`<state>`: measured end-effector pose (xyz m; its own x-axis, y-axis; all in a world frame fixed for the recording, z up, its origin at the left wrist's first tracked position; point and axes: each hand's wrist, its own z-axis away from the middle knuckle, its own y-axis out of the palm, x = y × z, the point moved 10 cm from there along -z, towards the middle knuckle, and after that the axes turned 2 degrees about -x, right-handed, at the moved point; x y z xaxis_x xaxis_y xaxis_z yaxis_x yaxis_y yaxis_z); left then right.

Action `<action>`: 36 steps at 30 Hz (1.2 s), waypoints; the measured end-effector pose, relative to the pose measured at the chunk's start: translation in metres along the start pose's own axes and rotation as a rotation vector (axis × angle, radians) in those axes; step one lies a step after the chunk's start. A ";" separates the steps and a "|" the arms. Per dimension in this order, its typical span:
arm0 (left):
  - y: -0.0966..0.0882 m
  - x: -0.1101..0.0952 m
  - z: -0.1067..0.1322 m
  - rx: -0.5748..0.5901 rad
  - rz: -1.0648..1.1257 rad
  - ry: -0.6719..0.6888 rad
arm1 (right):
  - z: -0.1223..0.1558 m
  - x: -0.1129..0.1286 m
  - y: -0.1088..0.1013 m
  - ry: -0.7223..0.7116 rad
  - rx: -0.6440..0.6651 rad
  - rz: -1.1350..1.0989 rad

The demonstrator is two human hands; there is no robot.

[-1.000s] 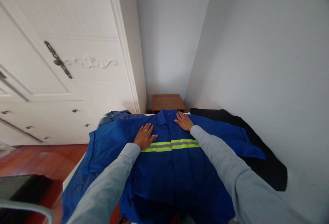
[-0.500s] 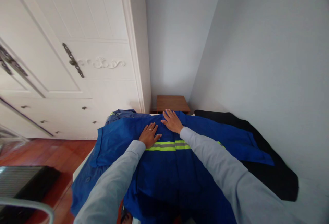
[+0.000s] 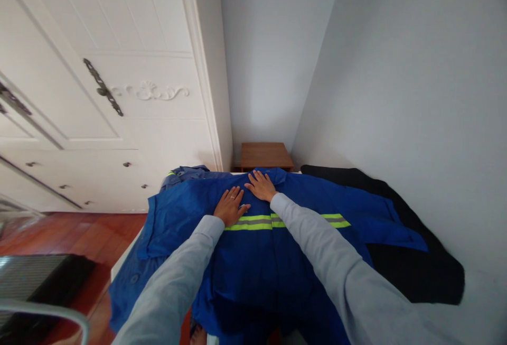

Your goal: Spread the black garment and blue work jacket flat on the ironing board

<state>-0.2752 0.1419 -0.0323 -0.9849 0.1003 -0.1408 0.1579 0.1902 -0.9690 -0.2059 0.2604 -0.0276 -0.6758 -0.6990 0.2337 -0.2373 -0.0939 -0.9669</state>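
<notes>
A blue work jacket (image 3: 245,260) with a yellow and silver reflective band lies spread out in front of me, its sleeves reaching to both sides. My left hand (image 3: 231,206) rests flat on its chest just above the band, fingers spread, a ring on one finger. Close to the collar, my right hand (image 3: 261,185) lies palm down on the cloth with its fingers apart. Neither hand grips anything. Other blue garments (image 3: 134,276) stick out from under the jacket on the left. The surface beneath is mostly hidden.
A white wardrobe (image 3: 158,139) stands at the left and a grey wall (image 3: 404,96) at the right. Behind the jacket is a small brown wooden table (image 3: 265,154). Black cloth (image 3: 420,271) lies under the right sleeve. A dark, striped flat object (image 3: 43,287) is on the red floor.
My right hand has slid slightly left across the jacket near the collar, uncovering more of the band on the right. My left hand stays in nearly the same place.
</notes>
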 end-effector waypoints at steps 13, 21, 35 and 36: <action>-0.005 -0.003 -0.001 0.072 0.010 -0.037 | 0.050 0.004 -0.027 -0.138 0.020 -0.080; -0.002 0.000 -0.003 0.061 0.044 -0.035 | 0.192 0.005 -0.022 -0.194 0.056 0.022; -0.023 -0.012 0.005 0.072 0.016 -0.132 | 0.250 0.038 -0.047 -0.113 0.043 0.013; -0.027 -0.015 0.008 0.068 0.007 -0.154 | 0.261 0.043 -0.053 -0.123 0.052 -0.043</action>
<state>-0.2648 0.1276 -0.0056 -0.9837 -0.0508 -0.1723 0.1650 0.1230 -0.9786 -0.0400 0.0501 0.0073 -0.5748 -0.7746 0.2639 -0.2255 -0.1600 -0.9610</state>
